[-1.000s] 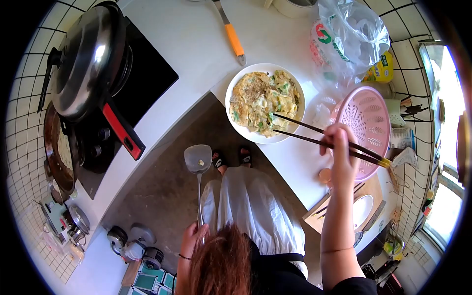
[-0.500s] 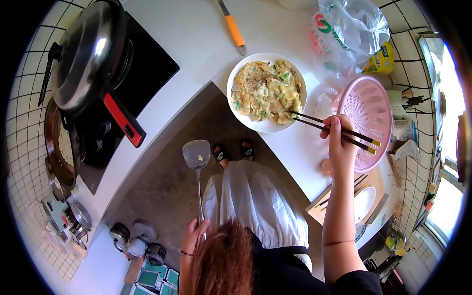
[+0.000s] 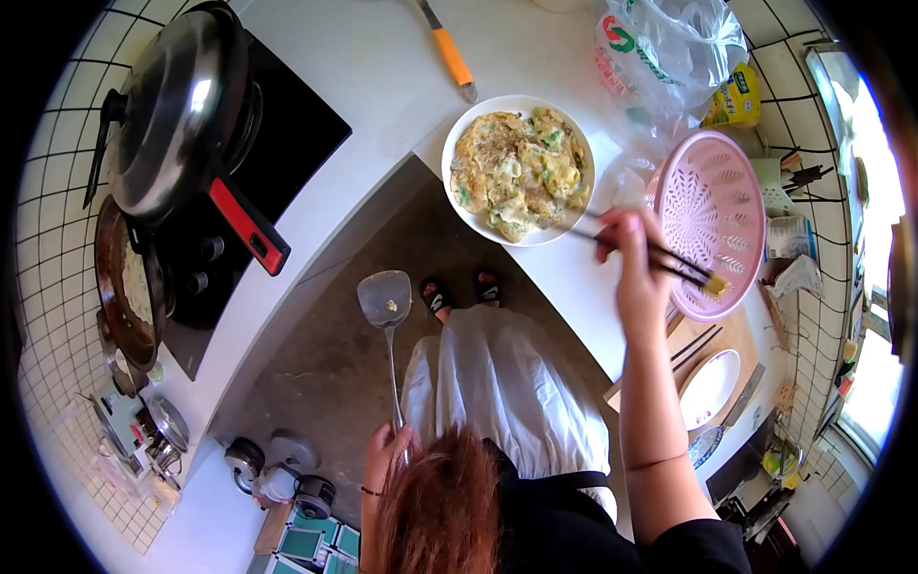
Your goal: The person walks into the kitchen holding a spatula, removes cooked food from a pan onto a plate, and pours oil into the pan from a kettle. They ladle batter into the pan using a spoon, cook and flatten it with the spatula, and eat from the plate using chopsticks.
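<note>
My right hand (image 3: 635, 253) is closed around a pair of dark chopsticks (image 3: 684, 265) with gold ends. Their blurred tips reach the right edge of the food on a white plate (image 3: 461, 212). Pieces of egg pancake (image 3: 521, 170) with green bits cover that plate. Low on the left, my left hand (image 3: 385, 448) grips the handle of a metal spatula (image 3: 384, 297), its blade held over the floor with a small crumb on it. Hair partly covers this hand.
On the left, a lidded pan (image 3: 177, 120) with a red handle sits on the black stove (image 3: 296, 124), beside an open frying pan (image 3: 124, 287). A pink colander (image 3: 712, 225), a plastic bag (image 3: 665, 57), an orange-handled tool (image 3: 451, 55) and a cutting board (image 3: 684, 335) with a bowl (image 3: 710, 389) occupy the counter.
My right hand has shifted slightly left and up with the chopsticks, which are now blurred. The pancake pieces at the plate's right edge are rearranged. The spatula stays in my left hand.
</note>
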The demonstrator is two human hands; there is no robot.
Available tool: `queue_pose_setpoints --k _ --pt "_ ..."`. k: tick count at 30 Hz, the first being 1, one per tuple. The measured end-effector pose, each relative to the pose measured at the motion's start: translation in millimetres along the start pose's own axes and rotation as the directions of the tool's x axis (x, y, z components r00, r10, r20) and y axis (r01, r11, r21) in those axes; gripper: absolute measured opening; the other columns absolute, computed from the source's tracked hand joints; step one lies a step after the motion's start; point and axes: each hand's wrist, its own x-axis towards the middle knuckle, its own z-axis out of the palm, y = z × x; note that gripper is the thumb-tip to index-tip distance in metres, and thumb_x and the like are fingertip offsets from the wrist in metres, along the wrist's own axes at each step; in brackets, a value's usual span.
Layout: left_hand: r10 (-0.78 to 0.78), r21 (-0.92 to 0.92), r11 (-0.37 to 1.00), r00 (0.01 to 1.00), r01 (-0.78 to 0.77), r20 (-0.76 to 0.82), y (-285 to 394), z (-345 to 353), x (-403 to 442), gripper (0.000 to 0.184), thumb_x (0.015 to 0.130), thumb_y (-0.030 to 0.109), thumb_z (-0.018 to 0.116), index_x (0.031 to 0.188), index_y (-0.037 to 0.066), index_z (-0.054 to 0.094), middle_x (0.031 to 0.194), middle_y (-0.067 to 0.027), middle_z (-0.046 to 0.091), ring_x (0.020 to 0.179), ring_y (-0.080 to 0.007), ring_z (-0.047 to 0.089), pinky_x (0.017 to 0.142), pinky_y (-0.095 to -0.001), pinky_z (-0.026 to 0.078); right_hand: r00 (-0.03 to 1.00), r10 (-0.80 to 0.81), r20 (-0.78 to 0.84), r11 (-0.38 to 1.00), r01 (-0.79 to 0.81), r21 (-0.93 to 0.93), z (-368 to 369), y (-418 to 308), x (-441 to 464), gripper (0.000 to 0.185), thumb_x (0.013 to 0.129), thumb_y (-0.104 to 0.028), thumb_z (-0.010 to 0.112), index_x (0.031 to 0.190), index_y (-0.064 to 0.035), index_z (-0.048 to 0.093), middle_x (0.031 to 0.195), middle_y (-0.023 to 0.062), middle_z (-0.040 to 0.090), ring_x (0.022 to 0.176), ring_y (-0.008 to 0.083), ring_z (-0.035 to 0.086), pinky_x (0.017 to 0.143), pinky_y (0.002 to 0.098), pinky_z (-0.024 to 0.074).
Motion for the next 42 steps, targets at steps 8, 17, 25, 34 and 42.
queue_pose_setpoints --k 8,17,25,34,42 --pt "0.026 0.090 0.996 1.000 -0.024 -0.014 15 3 -14 0.023 0.087 0.025 0.063 0.080 0.004 0.054 0.065 -0.0001 0.054 0.054 -0.0069 0.048 0.048 -0.0220 0.036 0.994 0.065 -0.087 0.996 -0.071 -0.061 -11 33 47 0.021 0.093 -0.014 0.049 0.093 0.0022 0.062 0.069 0.0067 0.062 0.060 0.0110 0.060 0.058 0.0226 0.0478" --pt "0.063 -0.009 0.998 0.998 -0.063 -0.010 -2 -2 -16 0.021 0.088 0.021 0.060 0.077 0.005 0.053 0.063 -0.0003 0.053 0.050 -0.0067 0.047 0.044 -0.0215 0.036 0.978 0.087 -0.191 0.994 -0.099 -0.053 -42 23 31 0.021 0.093 -0.012 0.048 0.089 0.0032 0.062 0.064 0.0058 0.060 0.056 0.0095 0.057 0.055 0.0221 0.0453" --pt "0.016 -0.058 0.998 0.999 -0.019 -0.051 -16 -7 -17 0.020 0.087 0.019 0.060 0.074 0.006 0.053 0.062 -0.0003 0.053 0.048 -0.0061 0.046 0.043 -0.0214 0.034 0.999 0.004 -0.039 1.000 -0.003 0.021 13 4 41 0.023 0.094 -0.018 0.049 0.092 0.0007 0.063 0.061 0.0016 0.053 0.052 0.0075 0.048 0.049 0.0224 0.0380" --pt "0.012 -0.081 0.996 0.994 -0.021 -0.104 -36 -14 -19 0.020 0.087 0.020 0.060 0.074 0.006 0.054 0.064 0.0003 0.054 0.053 -0.0059 0.047 0.048 -0.0211 0.036 0.986 -0.157 -0.057 0.979 0.148 -0.143 54 27 64 0.017 0.089 -0.009 0.052 0.082 0.0027 0.062 0.065 0.0084 0.059 0.056 0.0140 0.061 0.052 0.0259 0.0459" --pt "0.049 -0.092 0.994 0.996 -0.056 -0.080 -45 -19 -21 0.021 0.088 0.020 0.059 0.073 0.006 0.054 0.064 0.0004 0.054 0.053 -0.0045 0.046 0.048 -0.0207 0.035 0.975 -0.190 -0.115 0.980 0.182 -0.076 60 16 83 0.017 0.090 -0.007 0.051 0.082 0.0036 0.061 0.070 0.0078 0.059 0.058 0.0129 0.061 0.054 0.0245 0.0464"
